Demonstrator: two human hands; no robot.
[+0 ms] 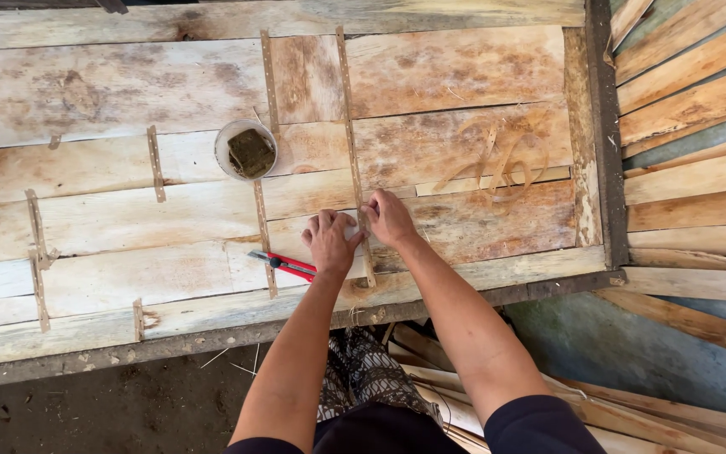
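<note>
- The left hand (329,240) lies flat on the wood veneer sheets (464,227), fingers slightly spread, pressing down just beside a long paper tape strip (353,151).
- The right hand (390,217) has its fingers curled together, tips pinching or pressing that strip at a seam.
- A red utility knife (285,265) lies just left of the left hand.
- A white bowl (246,150) holding a dark sponge sits farther up the tabletop (128,84).
- Judged step: smoothing tape over the joint; firm, even pressure along it seems needed.

Both bare forearms reaching toward twelve o'clock, converging. Left hand (329,241) palm-down, fingers curled and pressing flat. Right hand (389,218) just beside it at two o'clock, fingertips pinched downward, knuckles raised, wrist slightly bent.
</note>
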